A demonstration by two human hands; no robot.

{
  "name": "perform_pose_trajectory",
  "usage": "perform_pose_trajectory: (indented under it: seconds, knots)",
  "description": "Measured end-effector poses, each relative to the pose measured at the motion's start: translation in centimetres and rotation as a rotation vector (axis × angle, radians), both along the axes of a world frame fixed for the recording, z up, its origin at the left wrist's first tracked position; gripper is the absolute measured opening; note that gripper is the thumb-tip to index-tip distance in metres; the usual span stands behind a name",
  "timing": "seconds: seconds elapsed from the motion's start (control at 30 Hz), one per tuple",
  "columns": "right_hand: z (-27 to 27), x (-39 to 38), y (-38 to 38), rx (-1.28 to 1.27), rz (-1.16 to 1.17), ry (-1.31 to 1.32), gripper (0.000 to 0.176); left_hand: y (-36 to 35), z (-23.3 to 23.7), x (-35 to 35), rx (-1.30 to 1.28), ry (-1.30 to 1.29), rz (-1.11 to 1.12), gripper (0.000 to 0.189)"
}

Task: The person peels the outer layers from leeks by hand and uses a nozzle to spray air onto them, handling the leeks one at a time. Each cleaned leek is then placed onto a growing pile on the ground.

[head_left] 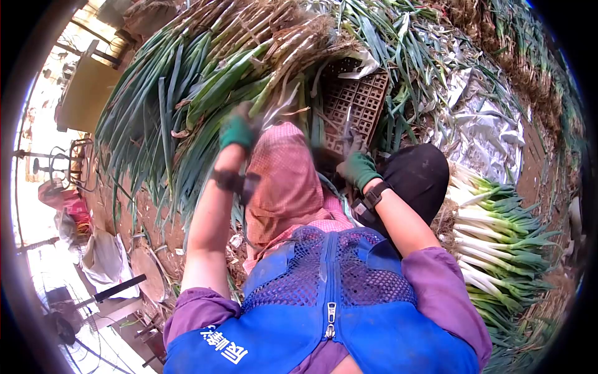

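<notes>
My left hand (237,128), in a green glove and blurred by motion, is closed at the edge of a big heap of green onions (180,100). A pale, smeared green onion stalk (280,107) runs out from its fingers above my covered knee. My right hand (359,168), also gloved in green, is wrapped around a narrow tool that looks like a knife (348,119), its shiny blade pointing away from me. Just beyond that blade lies a brown plastic crate (358,100) with a square-holed lattice. Pink checked cloth (280,168) covers my left leg.
Cleaned green onions with white stems (492,237) lie in a row to my right. Silvery white sheeting (486,134) and loose leaves cover the ground behind them. More onions (529,56) are piled at the far right. At left stand a fan (62,311) and a round board (149,274).
</notes>
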State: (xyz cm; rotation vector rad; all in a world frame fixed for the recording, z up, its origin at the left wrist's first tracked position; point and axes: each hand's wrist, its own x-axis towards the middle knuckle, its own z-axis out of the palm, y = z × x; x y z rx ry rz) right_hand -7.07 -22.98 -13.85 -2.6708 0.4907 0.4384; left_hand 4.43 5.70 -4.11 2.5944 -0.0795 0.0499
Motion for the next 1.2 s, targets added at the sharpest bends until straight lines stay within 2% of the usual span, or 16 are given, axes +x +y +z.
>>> perform_pose_trajectory:
  seconds: [0.03, 0.1, 0.3, 0.43, 0.6, 0.7, 0.77, 0.83, 0.87, 0.9, 0.93, 0.97, 1.03, 1.1, 1.17, 1.2]
  knots:
    - [0.2, 0.2, -0.2, 0.035, -0.009, 0.040, 0.110, 2.7, -3.4, 2.3, 0.236, -0.089, -0.018, 0.056]
    - [0.8, 0.4, -1.1, 0.108, -0.027, 0.122, 0.109, 4.0, -5.3, 3.8, 0.327, 0.321, 0.077, 0.066]
    - [2.3, -0.5, -2.2, 0.088, -0.047, 0.256, 0.109, 2.2, -1.3, 3.2, 0.414, 0.470, 0.024, 0.059]
    - [1.9, -0.9, -2.9, 0.169, -0.054, 0.125, 0.098, 2.7, -1.3, 1.9, 0.500, 0.203, 0.007, 0.054]
    - [4.8, -2.5, -4.3, 0.438, -0.092, 0.037, 0.085, 4.3, -0.3, 2.8, 0.023, 0.300, 0.003, 0.055]
    - [6.1, -3.7, -4.8, 0.557, -0.121, 0.065, 0.080, 0.9, 5.7, 1.9, -0.045, 0.131, -0.180, 0.043]
    - [5.2, -4.4, -4.9, 0.615, -0.138, -0.002, 0.069, -3.4, 9.3, 0.3, -0.263, 0.271, -0.208, 0.038]
    - [5.3, -4.7, -5.2, 0.735, -0.150, -0.048, 0.063, -6.3, 7.1, 0.6, -0.373, 0.437, -0.188, 0.036]
    - [5.6, -5.1, -5.4, 0.795, -0.167, -0.071, 0.057, -8.0, 6.6, -0.5, -0.464, 0.496, -0.215, 0.059]
    - [5.1, -5.1, -5.9, 0.803, -0.156, -0.101, 0.055, -8.2, 0.7, 1.6, -0.273, 0.445, -0.269, 0.067]
    - [3.9, -5.1, -6.5, 0.810, -0.147, -0.129, 0.054, -9.7, 0.5, -0.1, -0.178, 0.491, -0.243, 0.076]
    - [3.1, -5.3, -7.1, 0.816, -0.139, -0.152, 0.053, -10.2, -4.0, -0.2, -0.130, 0.421, -0.217, 0.077]
    - [4.1, -7.2, -7.3, 0.923, -0.001, -0.146, 0.058, -12.8, 0.9, -5.0, 0.193, 0.340, -0.183, 0.076]
    - [7.6, -9.8, -5.9, 0.991, 0.143, -0.190, 0.061, -12.6, -3.4, -6.7, 0.393, 0.104, -0.198, 0.090]
    - [9.2, -10.9, -5.5, 1.028, 0.191, -0.086, 0.064, -12.5, -1.6, -9.1, 0.493, -0.332, -0.231, 0.087]
    - [11.0, -11.3, -5.5, 0.986, 0.163, -0.010, 0.063, -12.3, -0.9, -9.0, 0.507, -0.269, -0.217, 0.083]
